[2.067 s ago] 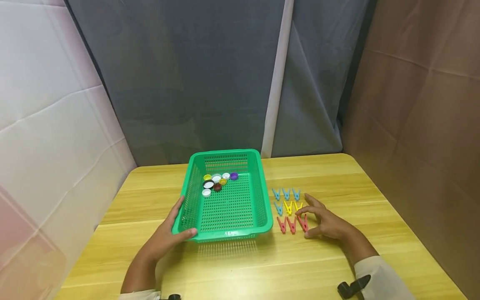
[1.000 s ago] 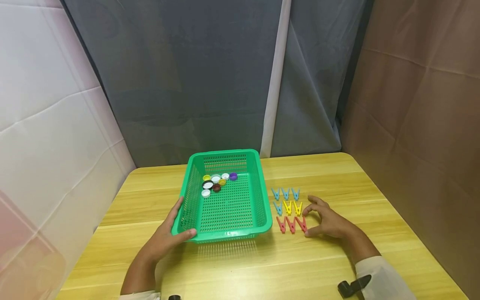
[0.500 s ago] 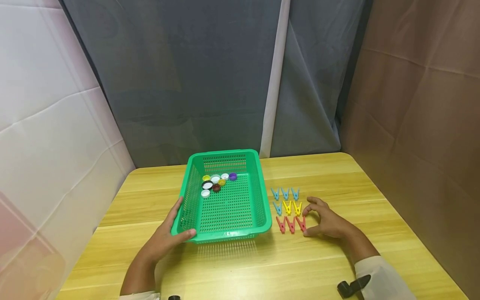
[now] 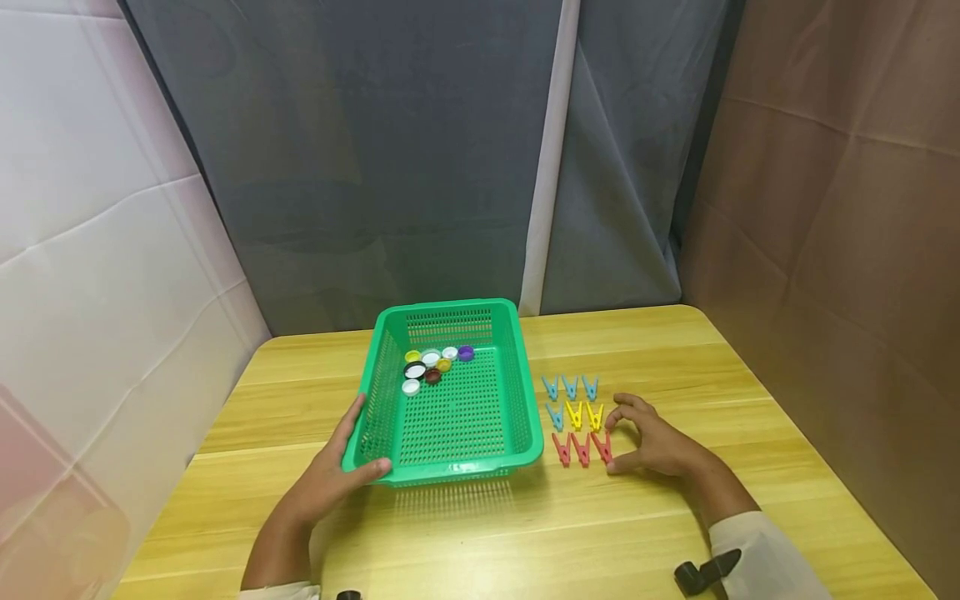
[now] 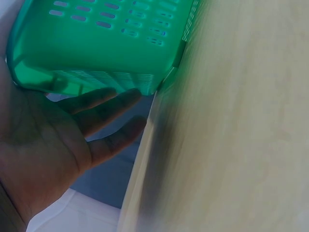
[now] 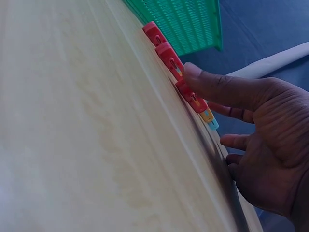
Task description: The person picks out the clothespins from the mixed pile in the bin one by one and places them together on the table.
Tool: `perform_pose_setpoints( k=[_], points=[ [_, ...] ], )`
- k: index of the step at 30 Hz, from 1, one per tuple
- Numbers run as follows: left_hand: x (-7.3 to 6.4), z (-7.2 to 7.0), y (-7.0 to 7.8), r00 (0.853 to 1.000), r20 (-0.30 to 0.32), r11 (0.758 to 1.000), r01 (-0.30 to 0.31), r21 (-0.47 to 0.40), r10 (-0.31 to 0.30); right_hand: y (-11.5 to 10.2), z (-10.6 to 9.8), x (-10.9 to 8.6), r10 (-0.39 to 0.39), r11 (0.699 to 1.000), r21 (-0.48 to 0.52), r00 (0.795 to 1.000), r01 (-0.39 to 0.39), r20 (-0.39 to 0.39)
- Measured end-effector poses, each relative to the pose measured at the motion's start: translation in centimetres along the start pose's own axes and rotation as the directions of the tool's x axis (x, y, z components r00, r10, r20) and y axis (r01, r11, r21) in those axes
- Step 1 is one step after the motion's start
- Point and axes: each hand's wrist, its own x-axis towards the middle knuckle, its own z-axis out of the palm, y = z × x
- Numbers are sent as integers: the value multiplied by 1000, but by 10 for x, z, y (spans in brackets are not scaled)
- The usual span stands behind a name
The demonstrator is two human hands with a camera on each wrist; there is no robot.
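Note:
My left hand (image 4: 324,475) is at the near left corner of a green plastic basket (image 4: 450,473), thumb over the rim and fingers stretched along the outer side. In the left wrist view, those fingers (image 5: 113,113) look straight. Inside the basket lie several bottle caps (image 4: 432,377) in white, yellow, brown, black and purple. My right hand (image 4: 660,446) rests by the right end of a row of red clothespins (image 4: 581,450), thumb and forefinger apart. Its thumb tip is beside the rightmost red clothespin (image 6: 192,96); whether they touch I cannot tell.
Behind the red row lie two yellow clothespins (image 4: 574,415) with a blue clothespin (image 4: 555,417) at their left. Farther back is a row of three blue clothespins (image 4: 571,387). Cloth walls enclose the wooden table (image 4: 480,542) at the back and sides.
The right hand's fingers have come away from the rightmost red clothespin and drawn slightly right. That clothespin now lies closer in line with the other reds. The left hand and basket stay put.

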Motion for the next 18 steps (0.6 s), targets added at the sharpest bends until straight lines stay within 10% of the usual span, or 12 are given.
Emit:
perform_pose_setpoints(
  k=[18],
  points=[
    [-1, -4, -2, 978, -139, 986, -142, 92, 154, -4, -1, 1, -30, 999, -12, 999, 30, -27]
  ],
)
